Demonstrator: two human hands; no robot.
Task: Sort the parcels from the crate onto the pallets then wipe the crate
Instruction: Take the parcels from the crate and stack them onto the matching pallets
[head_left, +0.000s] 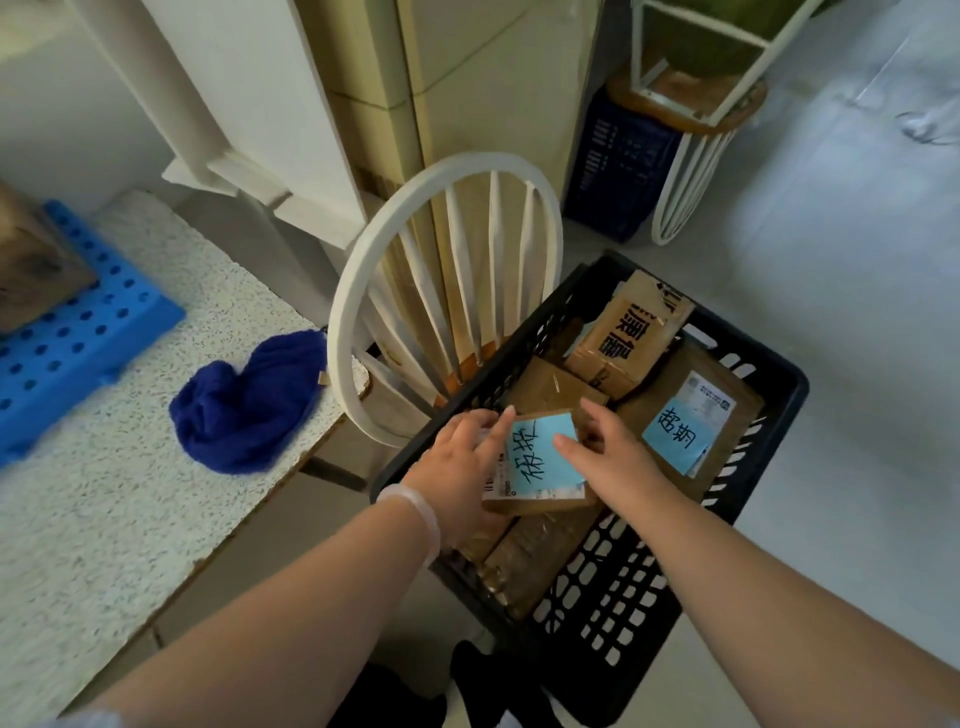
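Observation:
A black slatted crate (623, 582) sits on a chair seat and holds several brown cardboard parcels. My left hand (457, 467) and my right hand (613, 457) grip a small parcel with a blue handwritten note (540, 462) from its two sides, just above the other parcels. A flat parcel with a blue note (691, 421) lies to the right in the crate. A printed box (628, 332) leans at the far end. A blue pallet (67, 343) lies on the speckled table at the left, with a brown parcel (36, 270) on it. A dark blue cloth (249, 400) is bunched on the table's edge.
The white spindle-back chair (441, 280) stands between table and crate. A speckled table (119, 493) fills the left side. Behind are a tall cream cabinet (467, 83), a dark blue crate (618, 166) and an upturned white stool (691, 119). Pale floor (841, 260) spreads to the right.

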